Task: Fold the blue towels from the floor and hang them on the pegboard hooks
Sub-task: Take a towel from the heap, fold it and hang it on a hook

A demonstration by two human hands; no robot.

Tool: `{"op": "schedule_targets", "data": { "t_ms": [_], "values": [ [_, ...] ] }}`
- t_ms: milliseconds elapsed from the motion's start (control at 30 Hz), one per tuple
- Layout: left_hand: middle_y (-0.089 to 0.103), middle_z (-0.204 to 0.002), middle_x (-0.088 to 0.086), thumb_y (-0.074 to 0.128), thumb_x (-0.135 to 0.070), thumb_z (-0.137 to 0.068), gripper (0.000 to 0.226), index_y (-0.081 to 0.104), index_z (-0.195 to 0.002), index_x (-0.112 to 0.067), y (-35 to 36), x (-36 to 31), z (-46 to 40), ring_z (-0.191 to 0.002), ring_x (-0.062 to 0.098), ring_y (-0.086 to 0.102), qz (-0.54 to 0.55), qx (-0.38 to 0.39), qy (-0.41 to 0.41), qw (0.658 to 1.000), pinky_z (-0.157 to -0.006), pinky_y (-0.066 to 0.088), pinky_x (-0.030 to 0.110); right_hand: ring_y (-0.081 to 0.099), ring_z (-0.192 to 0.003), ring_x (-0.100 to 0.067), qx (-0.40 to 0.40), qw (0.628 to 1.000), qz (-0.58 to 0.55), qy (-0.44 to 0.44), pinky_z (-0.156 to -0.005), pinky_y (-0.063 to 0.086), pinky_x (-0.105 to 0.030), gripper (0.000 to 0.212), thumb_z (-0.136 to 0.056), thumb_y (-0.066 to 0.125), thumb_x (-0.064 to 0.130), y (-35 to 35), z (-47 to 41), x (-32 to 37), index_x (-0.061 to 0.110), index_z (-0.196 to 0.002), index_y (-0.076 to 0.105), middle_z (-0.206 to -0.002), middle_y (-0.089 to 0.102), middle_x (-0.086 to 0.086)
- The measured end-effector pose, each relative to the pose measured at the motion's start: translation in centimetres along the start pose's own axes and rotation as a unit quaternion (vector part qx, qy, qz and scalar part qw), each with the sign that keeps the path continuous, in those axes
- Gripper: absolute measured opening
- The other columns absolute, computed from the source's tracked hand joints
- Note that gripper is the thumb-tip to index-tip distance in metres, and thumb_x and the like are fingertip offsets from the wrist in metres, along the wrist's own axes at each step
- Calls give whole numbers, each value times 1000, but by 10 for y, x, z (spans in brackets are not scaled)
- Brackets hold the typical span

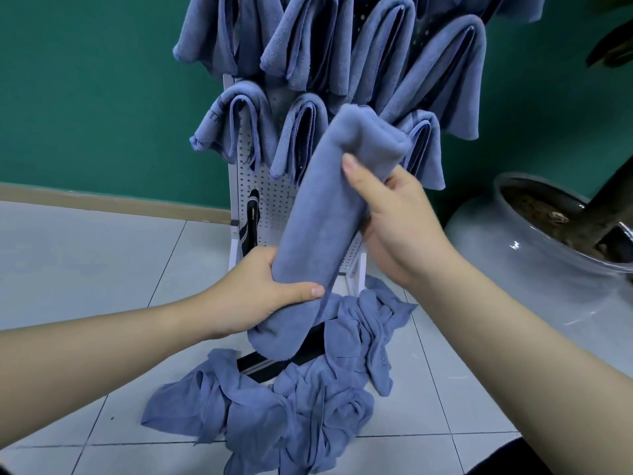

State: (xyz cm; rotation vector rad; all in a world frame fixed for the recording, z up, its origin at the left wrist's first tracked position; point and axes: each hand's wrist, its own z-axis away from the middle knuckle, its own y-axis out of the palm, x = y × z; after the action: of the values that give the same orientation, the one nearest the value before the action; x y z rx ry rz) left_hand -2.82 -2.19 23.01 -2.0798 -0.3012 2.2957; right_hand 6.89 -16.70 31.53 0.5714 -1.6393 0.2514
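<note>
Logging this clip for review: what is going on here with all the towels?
A person holds one folded blue towel in front of a white pegboard. The left hand grips its lower end and the right hand grips higher up. Several folded towels already hang on the board, and a crumpled pile of towels lies on the tiled floor below.
</note>
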Motion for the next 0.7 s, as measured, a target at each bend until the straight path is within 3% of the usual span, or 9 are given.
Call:
{"op": "schedule_targets", "data": {
  "t_ms": [167, 300, 367, 433, 533, 600, 700],
  "values": [
    [80, -99, -4, 77, -18, -91, 15, 74, -105, -16, -2, 9, 3, -94, 13, 76, -3, 10, -16, 1000, -84, 58, 28, 67, -124, -28, -37, 998, -59, -5, -109, 53, -47, 29, -106, 58, 18, -15, -16, 24, 3, -131, 63, -131, 70, -16],
    [80, -98, -5, 75, -21, -91, 11, 76, -102, -18, -3, 9, 5, -92, 11, 76, -11, 12, 8, 1000, -83, 59, 29, 68, -122, -25, -67, 993, -95, -3, -100, 58, -37, 23, -106, 58, 18, -22, -22, 30, 8, -126, 65, -122, 74, -9],
    [80, -88, 3, 74, -23, -92, 12, 75, -95, -11, -5, 6, 6, -83, 22, 77, -26, 32, 27, 999, -82, 61, 37, 70, -119, -24, -79, 993, -92, 0, -98, 59, -37, 29, -106, 58, 19, -25, -23, 31, 6, -130, 64, -123, 74, -10],
    [74, -66, 9, 71, -27, -93, 26, 70, -84, -3, -12, 3, 7, -60, 26, 71, -63, 68, 34, 995, -67, 58, 32, 69, -122, -26, -87, 993, -83, 6, -105, 55, -44, 37, -106, 58, 22, -27, -22, 29, 5, -138, 60, -131, 71, -13],
    [61, -54, -6, 71, -56, -78, 59, 63, -73, 1, -27, 1, 6, -48, 7, 52, -200, 63, 25, 977, -52, 39, 18, 68, -123, -28, -80, 994, -69, 28, -110, 50, -54, 36, -106, 58, 26, -26, -18, 22, 8, -138, 60, -132, 71, -13],
    [63, -63, -13, 72, -63, -68, 58, 67, -81, -7, -35, 1, 3, -55, 2, 53, -230, 50, 26, 971, -55, 38, 14, 69, -122, -28, -71, 995, -64, 42, -110, 49, -57, 29, -105, 59, 26, -23, -13, 14, 13, -130, 64, -128, 73, -11],
    [76, -104, -14, 82, -55, -75, 49, 70, -112, -24, -32, -6, -4, -95, -1, 70, -124, 59, 54, 989, -83, 52, 15, 70, -120, -25, -52, 996, -58, 46, -110, 51, -51, 31, -105, 60, 22, -15, -8, 3, 8, -131, 64, -126, 74, -11]
  ]
}}
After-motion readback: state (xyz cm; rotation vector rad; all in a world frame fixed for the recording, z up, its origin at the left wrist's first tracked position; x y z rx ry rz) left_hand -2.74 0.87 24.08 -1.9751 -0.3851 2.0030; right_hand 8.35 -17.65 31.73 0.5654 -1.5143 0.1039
